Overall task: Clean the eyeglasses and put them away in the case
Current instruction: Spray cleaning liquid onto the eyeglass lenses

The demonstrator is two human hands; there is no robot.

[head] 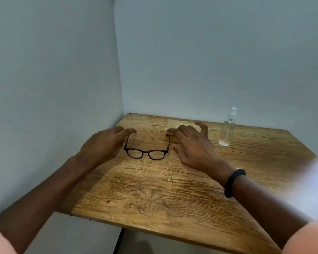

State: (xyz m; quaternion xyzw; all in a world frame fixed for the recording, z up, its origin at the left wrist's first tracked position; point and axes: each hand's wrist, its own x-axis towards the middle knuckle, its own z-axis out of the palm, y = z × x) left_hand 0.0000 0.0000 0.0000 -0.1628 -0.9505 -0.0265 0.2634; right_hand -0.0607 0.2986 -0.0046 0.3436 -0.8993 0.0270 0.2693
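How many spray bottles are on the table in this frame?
1: a clear spray bottle stands upright near the table's far edge, right of the right hand. None seems hidden.

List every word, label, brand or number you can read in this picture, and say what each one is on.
No text can be read in this picture.
Bottle: clear, no label shows.
Glasses: dark frame, no brand mark visible.
Wristband: plain black, no marking.
Tan flat item: partly hidden behind the right hand, no print shows.
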